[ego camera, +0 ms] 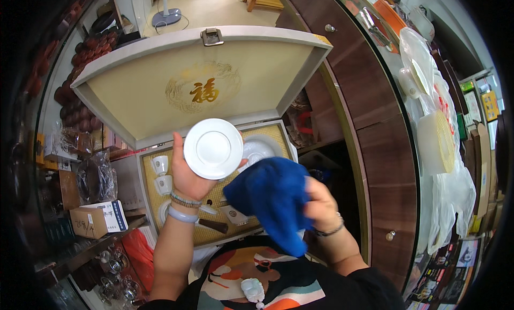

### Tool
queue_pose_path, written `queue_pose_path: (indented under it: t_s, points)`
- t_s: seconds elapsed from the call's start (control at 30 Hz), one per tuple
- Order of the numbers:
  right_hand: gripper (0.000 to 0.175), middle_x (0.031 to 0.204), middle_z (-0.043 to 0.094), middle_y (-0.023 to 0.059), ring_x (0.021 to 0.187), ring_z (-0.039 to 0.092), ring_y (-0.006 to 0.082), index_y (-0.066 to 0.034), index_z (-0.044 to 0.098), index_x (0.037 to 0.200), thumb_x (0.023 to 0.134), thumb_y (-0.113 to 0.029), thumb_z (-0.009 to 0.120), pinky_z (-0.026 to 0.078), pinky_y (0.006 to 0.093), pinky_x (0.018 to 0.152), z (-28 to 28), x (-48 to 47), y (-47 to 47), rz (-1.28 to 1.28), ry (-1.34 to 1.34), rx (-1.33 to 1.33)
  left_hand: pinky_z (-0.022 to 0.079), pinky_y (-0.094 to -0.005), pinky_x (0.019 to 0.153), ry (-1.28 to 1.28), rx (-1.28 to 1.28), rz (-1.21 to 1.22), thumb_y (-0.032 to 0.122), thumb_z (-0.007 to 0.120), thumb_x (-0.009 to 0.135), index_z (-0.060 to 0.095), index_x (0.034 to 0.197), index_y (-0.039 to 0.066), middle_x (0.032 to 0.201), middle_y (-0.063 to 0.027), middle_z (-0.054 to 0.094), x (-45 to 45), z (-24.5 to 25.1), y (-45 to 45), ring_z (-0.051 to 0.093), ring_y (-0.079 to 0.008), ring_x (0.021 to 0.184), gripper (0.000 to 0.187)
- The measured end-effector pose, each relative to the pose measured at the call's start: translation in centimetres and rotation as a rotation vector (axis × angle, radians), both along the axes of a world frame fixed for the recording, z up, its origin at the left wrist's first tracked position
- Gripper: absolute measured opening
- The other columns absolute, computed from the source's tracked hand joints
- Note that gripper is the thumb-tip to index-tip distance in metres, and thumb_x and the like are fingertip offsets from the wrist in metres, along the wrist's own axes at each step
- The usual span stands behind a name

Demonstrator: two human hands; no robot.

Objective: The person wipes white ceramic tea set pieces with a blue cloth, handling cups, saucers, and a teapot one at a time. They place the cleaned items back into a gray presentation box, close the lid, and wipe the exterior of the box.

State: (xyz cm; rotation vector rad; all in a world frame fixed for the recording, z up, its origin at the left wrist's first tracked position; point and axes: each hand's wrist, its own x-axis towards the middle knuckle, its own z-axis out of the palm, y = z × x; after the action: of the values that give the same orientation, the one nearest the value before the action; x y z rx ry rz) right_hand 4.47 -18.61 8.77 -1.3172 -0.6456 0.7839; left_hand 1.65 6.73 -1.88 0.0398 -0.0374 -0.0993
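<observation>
On the palm of my left hand [186,171] lies a round white porcelain saucer [213,148], its ringed face toward me. My right hand [321,203] grips a bunched blue cloth [269,197], apart from the saucer and blurred at its edge. Beneath both hands is an open presentation case [180,239] lined with woven yellow padding. Two small white cups [160,165] sit at its left. A dark-handled piece [213,225] and a white vessel bearing a round mark [233,215] lie near the front. Behind the cloth, a glassy white dish [261,149] is partly covered.
The raised case lid [140,97] bears a gold character and a metal latch [212,37]. To the right runs a glass-topped wooden counter [387,181] holding plastic bags [451,205] and a foam roll [435,143]. Shelves at left carry a cardboard box [88,223] and wrapped goods [96,177].
</observation>
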Motion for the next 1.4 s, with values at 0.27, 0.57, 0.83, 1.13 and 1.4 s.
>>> queue_pose_path:
  t_s: [0.27, 0.57, 0.83, 1.13, 1.4]
  points:
    - [0.055, 0.132, 0.057, 0.0152, 0.128, 0.048, 0.0341, -0.0037, 0.056, 0.134, 0.098, -0.046, 0.053, 0.032, 0.0476, 0.111, -5.9, 2.2, 10.4, 0.113, -1.326, -0.473, 0.047, -0.0391, 0.106, 0.246, 0.266, 0.069, 0.068, 0.035, 0.101, 0.060, 0.130, 0.002, 0.130, -0.0122, 0.064, -0.4, -0.8, -0.9, 0.061, -0.0255, 0.118, 0.076]
    - [0.049, 0.119, 0.054, 0.0260, 0.112, 0.049, 0.0420, 0.0105, 0.051, 0.124, 0.095, -0.029, 0.058, 0.038, 0.0470, 0.100, -7.1, 1.5, 12.2, -0.236, -1.138, -0.621, 0.039, -0.0413, 0.114, 0.116, 0.163, 0.103, 0.064, 0.037, 0.102, 0.050, 0.144, 0.004, 0.141, -0.0128, 0.057, -0.7, -1.5, -1.8, 0.055, -0.0284, 0.129, 0.074]
    - [0.038, 0.114, 0.058, 0.0288, 0.106, 0.053, 0.0444, 0.0127, 0.055, 0.115, 0.092, -0.018, 0.060, 0.042, 0.0481, 0.100, -7.6, -3.8, 9.9, -0.214, -1.072, -0.494, 0.046, -0.0422, 0.106, 0.217, 0.428, 0.222, 0.069, 0.039, 0.098, 0.050, 0.139, -0.005, 0.134, -0.0187, 0.060, 0.2, -1.7, -1.7, 0.059, -0.0303, 0.121, 0.085]
    - [0.036, 0.112, 0.057, 0.0186, 0.107, 0.054, 0.0348, 0.0032, 0.057, 0.118, 0.097, -0.026, 0.056, 0.042, 0.0433, 0.096, -6.9, 0.2, 11.4, 0.000, -1.164, -0.366, 0.044, -0.0435, 0.109, 0.127, 0.255, 0.072, 0.074, 0.036, 0.097, 0.053, 0.134, -0.005, 0.132, -0.0192, 0.061, 0.4, -2.6, -0.9, 0.058, -0.0316, 0.121, 0.090]
    - [0.049, 0.124, 0.056, 0.0174, 0.122, 0.049, 0.0349, 0.0008, 0.056, 0.126, 0.097, -0.038, 0.056, 0.033, 0.0486, 0.106, -7.5, 1.4, 13.1, -0.260, -1.282, -0.531, 0.043, -0.0408, 0.110, 0.109, 0.355, 0.204, 0.064, 0.035, 0.103, 0.058, 0.132, 0.005, 0.131, -0.0093, 0.063, 0.4, -4.1, -0.4, 0.058, -0.0241, 0.122, 0.070]
